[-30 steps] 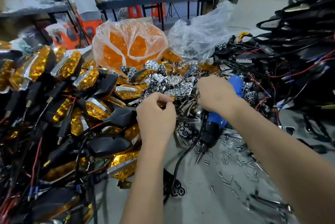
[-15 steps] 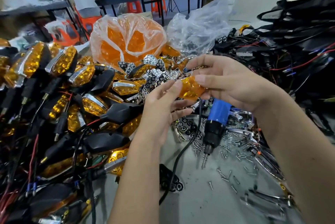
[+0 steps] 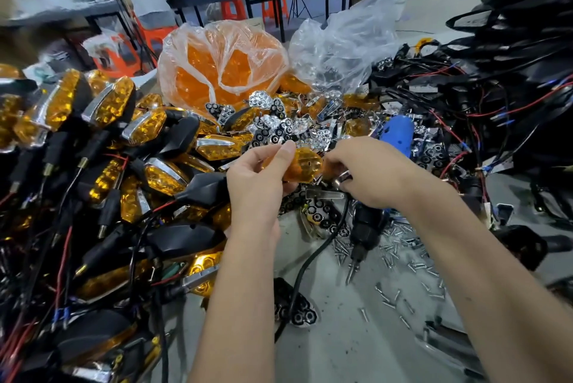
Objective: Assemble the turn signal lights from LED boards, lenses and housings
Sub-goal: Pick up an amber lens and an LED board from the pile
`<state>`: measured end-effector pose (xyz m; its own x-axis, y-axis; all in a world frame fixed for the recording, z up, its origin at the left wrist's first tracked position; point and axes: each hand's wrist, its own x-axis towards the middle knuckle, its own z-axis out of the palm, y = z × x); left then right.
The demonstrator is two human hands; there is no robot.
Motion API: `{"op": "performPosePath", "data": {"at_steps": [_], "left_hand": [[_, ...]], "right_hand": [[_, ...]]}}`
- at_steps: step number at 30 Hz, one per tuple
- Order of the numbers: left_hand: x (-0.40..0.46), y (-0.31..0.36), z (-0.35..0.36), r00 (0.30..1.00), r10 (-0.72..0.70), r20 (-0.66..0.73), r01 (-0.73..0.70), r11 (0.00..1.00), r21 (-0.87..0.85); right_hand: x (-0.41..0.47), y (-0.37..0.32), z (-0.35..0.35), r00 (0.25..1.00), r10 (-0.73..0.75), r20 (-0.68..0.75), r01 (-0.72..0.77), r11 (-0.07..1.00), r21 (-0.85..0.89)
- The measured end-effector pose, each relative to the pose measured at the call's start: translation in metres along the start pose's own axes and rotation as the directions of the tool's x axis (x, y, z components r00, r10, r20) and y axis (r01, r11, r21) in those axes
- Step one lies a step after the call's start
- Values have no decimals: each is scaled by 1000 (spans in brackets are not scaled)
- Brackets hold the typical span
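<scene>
Amber plastic lens (image 3: 305, 162) sat pinched between a worker's hands above the cluttered bench (image 3: 350, 336), the left hand (image 3: 263, 178) closed on one end, the right hand (image 3: 366, 178) curled at the other around a small chrome piece. Finished amber-and-black turn signals (image 3: 93, 122) lay heaped at left; loose silver reflectors (image 3: 279, 128), a bagged stock of orange lenses (image 3: 223, 66) and scattered screws (image 3: 400, 255) suggested many remained.

Two bare forearms enter from the bottom of the frame, one at lower centre and one from the lower right corner. No sleeve, glove, watch or bracelet shows on either. The left hand (image 3: 259, 179) and the right hand (image 3: 369, 176) are both uncovered, with no rings visible. The one thumbnail that shows, on the left hand, is short and unpainted.
</scene>
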<state>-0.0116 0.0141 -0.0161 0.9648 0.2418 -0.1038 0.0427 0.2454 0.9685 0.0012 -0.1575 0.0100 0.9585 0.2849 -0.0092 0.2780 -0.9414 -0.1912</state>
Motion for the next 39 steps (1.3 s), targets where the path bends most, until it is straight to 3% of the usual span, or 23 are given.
{"op": "performPosePath", "data": {"at_steps": [4,6,7,9,11,12,14,17,25,29,33,39], "left_hand": [[-2,2,0,999,-33,11,33,999,-25],[-1,3,-1,999,-49,9,49,995,-83],[-2,4,-1,998,-62,2,62,991,-121],[-1,5,-1,996,-84,-20,80,981,-177],[-1,6,-1,996,-84,-27,77,978,-194],[-1,5,0,996,-80,-27,73,977,-198],[-1,4,1,997,-77,-25,70,976,-206],[0,2,0,999,-36,3,36,979,-202],[-2,5,0,985,159,66,-142,968,-205],[-4,5,0,967,226,117,-201,961,-190],[-4,6,-2,940,316,127,-296,943,-155],[-1,4,-4,928,353,119,-339,933,-123]], "right_hand": [[2,2,3,992,55,-113,-47,997,67],[3,10,6,947,130,-295,-24,941,339],[2,14,6,913,210,-349,18,836,548],[-1,19,4,911,281,-303,159,439,884],[-3,21,4,943,186,-277,268,70,961],[-4,20,4,944,129,-302,309,-35,950],[-5,18,3,926,47,-375,378,-130,917],[-6,12,2,894,-14,-448,442,-130,887],[-9,5,8,925,42,-378,368,146,918],[-7,5,13,926,81,-368,345,210,915],[-5,7,14,934,104,-341,315,205,927],[-4,11,16,961,140,-240,232,76,970]]}}
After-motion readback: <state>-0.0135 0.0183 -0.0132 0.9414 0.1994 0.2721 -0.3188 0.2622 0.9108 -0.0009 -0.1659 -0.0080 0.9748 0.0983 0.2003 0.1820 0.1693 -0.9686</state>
